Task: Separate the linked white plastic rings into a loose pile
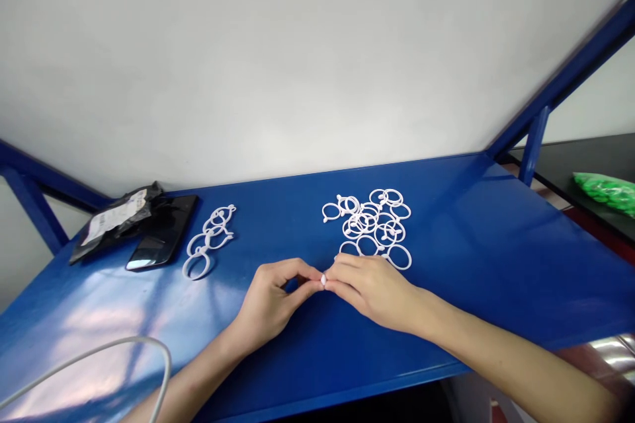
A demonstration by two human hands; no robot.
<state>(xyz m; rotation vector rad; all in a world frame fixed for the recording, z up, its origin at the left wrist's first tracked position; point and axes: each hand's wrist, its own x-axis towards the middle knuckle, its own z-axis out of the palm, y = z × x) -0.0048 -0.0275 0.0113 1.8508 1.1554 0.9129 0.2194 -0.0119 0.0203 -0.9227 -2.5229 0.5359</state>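
My left hand (275, 301) and my right hand (370, 287) meet at the fingertips over the blue table (496, 264). Both pinch a small white plastic piece (323, 279) between them; most of it is hidden by the fingers. Just behind my right hand lies a loose pile of white plastic rings (373, 221). Further left, a short row of white rings (209, 240) lies overlapping, and I cannot tell whether they are joined.
A black phone (161, 238) and a dark plastic bag with a white label (116, 215) lie at the table's far left. A white cable (124, 350) curves across the near left. A white wall stands behind. A green bag (608, 190) sits on a black surface to the right.
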